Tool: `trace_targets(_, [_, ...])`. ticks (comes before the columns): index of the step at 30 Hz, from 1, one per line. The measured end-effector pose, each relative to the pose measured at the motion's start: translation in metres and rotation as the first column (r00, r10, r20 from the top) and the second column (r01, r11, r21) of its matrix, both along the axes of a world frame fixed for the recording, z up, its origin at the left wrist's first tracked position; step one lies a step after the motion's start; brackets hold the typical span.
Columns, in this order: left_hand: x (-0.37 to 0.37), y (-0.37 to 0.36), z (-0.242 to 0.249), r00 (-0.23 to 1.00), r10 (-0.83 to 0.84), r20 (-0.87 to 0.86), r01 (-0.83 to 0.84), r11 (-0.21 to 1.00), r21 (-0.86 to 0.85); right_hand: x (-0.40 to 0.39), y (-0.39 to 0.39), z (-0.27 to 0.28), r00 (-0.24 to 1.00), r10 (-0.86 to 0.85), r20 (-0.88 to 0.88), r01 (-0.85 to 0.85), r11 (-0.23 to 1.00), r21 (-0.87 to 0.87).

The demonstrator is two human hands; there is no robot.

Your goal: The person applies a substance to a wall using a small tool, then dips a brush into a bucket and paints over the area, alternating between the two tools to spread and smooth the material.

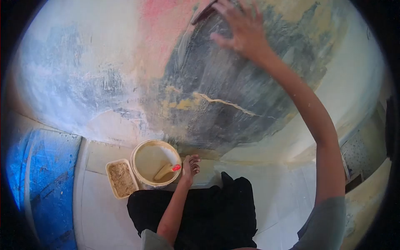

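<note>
My right hand (pixel 241 31) is raised to the top of the wall (pixel 233 75), thumb spread and fingers on a thin dark flat piece (pixel 204 12) lying against the surface. Whether this piece is sandpaper or a scraper I cannot make out. Below it, the wall shows a large grey patch with a pale yellow filled crack (pixel 225 102) running across. My left hand (pixel 191 166) hangs beside the rim of a round cream bucket (pixel 132 160), fingers loosely bent and apart, holding nothing. Inside the bucket, a tool with a yellowish handle and red tip (pixel 168 170) leans in cloudy liquid.
Left of the bucket, a small rectangular tub (pixel 121 179) holds brown paste or powder. Blue sheeting (pixel 52 183) stands at the far left. My legs in black trousers (pixel 200 216) are close to the bucket on the pale floor (pixel 100 212). Some objects sit at the right edge.
</note>
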State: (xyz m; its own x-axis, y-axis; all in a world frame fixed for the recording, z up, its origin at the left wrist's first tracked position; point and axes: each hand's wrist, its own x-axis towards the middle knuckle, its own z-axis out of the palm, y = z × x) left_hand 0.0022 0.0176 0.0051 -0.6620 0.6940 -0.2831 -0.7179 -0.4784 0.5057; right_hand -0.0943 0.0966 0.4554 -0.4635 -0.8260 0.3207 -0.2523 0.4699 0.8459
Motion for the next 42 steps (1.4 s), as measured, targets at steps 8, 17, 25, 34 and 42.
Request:
trace_targets(8, [0.002, 0.001, 0.013, 0.999, 0.028, -0.03, -0.03, 0.996, -0.079, 0.024, 0.034, 0.049, 0.769, 0.247, -0.59, -0.233, 0.967, 0.102])
trace_targets(17, [-0.002, -0.011, 0.02, 0.981, -0.007, -0.196, -0.037, 0.975, -0.217, 0.102, 0.073, -0.171, 0.947, -0.32, -0.024, 0.313, 0.939, -0.144])
trace_targets(25, [0.009, 0.0, 0.021, 0.809, -0.068, -0.584, -0.123, 0.952, -0.281, 0.183, 0.04, -0.456, 0.905, 0.254, 0.342, 0.422, -0.418, -0.805])
trace_targets(34, [0.003, -0.009, 0.033, 0.688, -0.217, -0.693, -0.203, 0.858, -0.471, 0.189, 0.044, -0.401, 0.582, 0.805, 0.11, 0.81, -0.563, -0.166])
trace_targets(42, [-0.008, -0.011, 0.027, 0.805, -0.289, -0.519, 0.149, 0.944, -0.294, 0.191, 0.05, -0.394, 0.542, 0.835, -0.094, 0.836, -0.547, -0.042])
